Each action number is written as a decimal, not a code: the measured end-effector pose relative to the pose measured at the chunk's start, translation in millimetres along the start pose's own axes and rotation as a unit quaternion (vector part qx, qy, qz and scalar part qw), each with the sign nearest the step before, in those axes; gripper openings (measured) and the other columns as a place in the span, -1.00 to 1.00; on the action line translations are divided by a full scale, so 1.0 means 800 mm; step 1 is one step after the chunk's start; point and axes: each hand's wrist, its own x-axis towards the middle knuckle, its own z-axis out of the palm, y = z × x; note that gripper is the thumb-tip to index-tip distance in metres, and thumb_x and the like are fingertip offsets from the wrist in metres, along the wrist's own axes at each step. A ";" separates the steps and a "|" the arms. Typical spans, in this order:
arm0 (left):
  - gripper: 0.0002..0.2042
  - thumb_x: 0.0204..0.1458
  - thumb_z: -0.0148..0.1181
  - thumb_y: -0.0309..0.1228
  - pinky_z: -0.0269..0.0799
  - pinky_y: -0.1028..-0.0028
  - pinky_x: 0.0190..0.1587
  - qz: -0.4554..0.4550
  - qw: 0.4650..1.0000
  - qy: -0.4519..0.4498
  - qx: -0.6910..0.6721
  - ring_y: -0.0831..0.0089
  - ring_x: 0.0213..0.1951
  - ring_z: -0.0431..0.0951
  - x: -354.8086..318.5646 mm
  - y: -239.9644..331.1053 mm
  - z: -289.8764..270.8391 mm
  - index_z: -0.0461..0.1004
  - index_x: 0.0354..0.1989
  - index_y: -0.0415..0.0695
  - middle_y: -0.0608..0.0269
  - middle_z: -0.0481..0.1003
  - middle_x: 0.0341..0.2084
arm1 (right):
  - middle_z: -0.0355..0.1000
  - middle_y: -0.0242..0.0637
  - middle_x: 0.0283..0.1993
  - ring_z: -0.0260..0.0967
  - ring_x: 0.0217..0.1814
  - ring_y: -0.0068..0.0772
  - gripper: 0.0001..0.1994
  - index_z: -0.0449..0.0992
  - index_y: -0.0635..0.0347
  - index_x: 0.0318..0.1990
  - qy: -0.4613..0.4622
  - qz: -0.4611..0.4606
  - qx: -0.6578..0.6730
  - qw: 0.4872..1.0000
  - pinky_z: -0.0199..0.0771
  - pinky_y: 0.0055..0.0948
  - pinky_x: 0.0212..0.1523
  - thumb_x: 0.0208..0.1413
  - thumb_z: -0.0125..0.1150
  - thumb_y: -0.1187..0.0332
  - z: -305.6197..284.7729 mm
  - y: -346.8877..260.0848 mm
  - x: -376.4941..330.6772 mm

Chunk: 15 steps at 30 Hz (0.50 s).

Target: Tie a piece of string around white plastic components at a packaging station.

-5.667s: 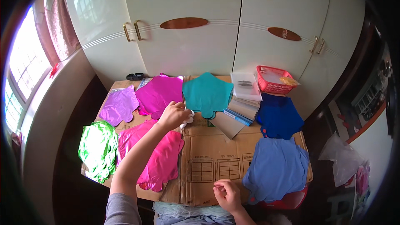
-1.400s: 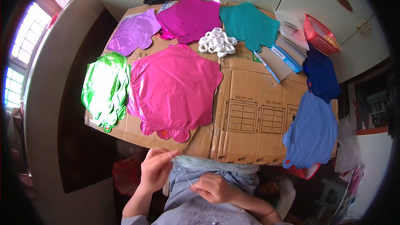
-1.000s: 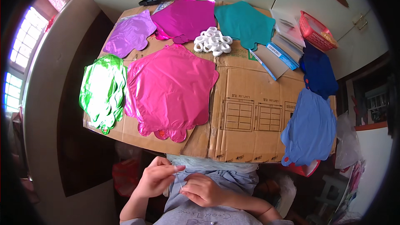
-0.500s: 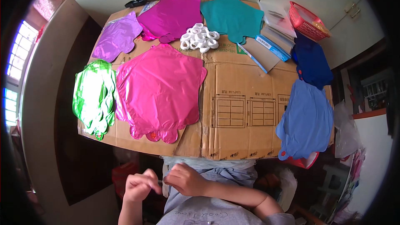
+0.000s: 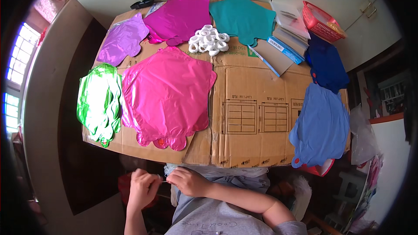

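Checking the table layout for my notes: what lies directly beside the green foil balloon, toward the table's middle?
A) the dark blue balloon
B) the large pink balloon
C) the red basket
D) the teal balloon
B: the large pink balloon lies against the green foil balloon, their edges meeting.

The thing pinched between the left hand (image 5: pixel 141 188) and right hand (image 5: pixel 187 181), at six o'clock, is too small to tell.

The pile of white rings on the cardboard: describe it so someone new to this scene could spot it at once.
Start from the flattened cardboard sheet covering the table. Near its far edge, the pile of white rings lies between the magenta foil balloon and the teal foil balloon. It is the only heap of small white loops there; everything around it is flat and coloured.
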 end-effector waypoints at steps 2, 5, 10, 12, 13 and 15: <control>-0.91 -0.15 0.00 -0.62 0.25 0.53 -0.38 -0.065 0.992 -0.068 -0.081 0.45 -0.47 0.39 -0.006 -0.010 -0.010 0.46 -0.54 -0.30 0.22 0.39 -0.58 | 0.30 -0.23 -0.34 0.33 -0.20 -0.20 -0.86 0.39 0.22 -0.29 -0.012 -0.033 -0.028 0.999 0.38 -0.34 -0.19 -0.07 0.07 0.50 0.001 0.007 -0.001; -0.89 -0.15 -0.01 -0.57 0.18 0.50 -0.44 -0.177 0.841 0.010 -0.510 0.44 -0.54 0.30 -0.023 -0.017 -0.009 0.40 -0.65 -0.31 0.25 0.31 -0.71 | 0.33 -0.23 -0.32 0.36 -0.17 -0.22 -0.85 0.38 0.22 -0.26 -0.044 -0.065 -0.070 0.994 0.38 -0.36 -0.16 -0.01 0.01 0.44 0.021 0.040 -0.009; -0.84 -0.03 0.12 -0.37 0.04 0.49 -0.51 0.002 0.787 0.083 -0.611 0.53 -0.57 0.13 -0.023 -0.020 -0.035 0.30 -0.51 -0.13 0.40 0.23 -0.72 | 0.36 -0.13 -0.16 0.37 -0.14 -0.15 -0.71 0.35 0.18 -0.06 -0.034 -0.047 -0.205 0.977 0.35 -0.25 -0.10 0.01 0.01 0.44 0.032 0.072 -0.008; -0.84 -0.02 0.12 -0.38 0.04 0.52 -0.52 0.058 0.777 0.109 -0.618 0.55 -0.57 0.11 -0.030 -0.009 -0.055 0.25 -0.48 -0.09 0.43 0.17 -0.73 | 0.30 -0.05 -0.05 0.31 0.00 -0.06 -0.66 0.30 0.20 0.01 -0.059 -0.036 -0.296 0.953 0.29 -0.17 0.03 0.03 -0.01 0.43 0.036 0.086 -0.012; -0.85 0.00 0.09 -0.41 0.04 0.53 -0.53 0.091 0.773 0.132 -0.614 0.55 -0.57 0.10 -0.033 -0.002 -0.066 0.23 -0.47 -0.08 0.43 0.16 -0.71 | 0.27 -0.01 0.01 0.26 0.08 0.00 -0.62 0.23 0.16 0.09 -0.041 -0.040 -0.292 0.955 0.24 -0.08 0.07 0.08 -0.04 0.37 0.040 0.093 -0.013; -0.87 0.05 0.03 -0.44 0.05 0.55 -0.55 0.165 0.753 0.153 -0.618 0.56 -0.57 0.09 -0.040 0.015 -0.092 0.20 -0.45 -0.07 0.42 0.15 -0.67 | 0.26 -0.01 0.03 0.24 0.10 -0.01 -0.62 0.21 0.14 0.10 -0.033 -0.027 -0.195 0.980 0.24 -0.09 0.07 0.11 -0.05 0.33 0.058 0.117 -0.022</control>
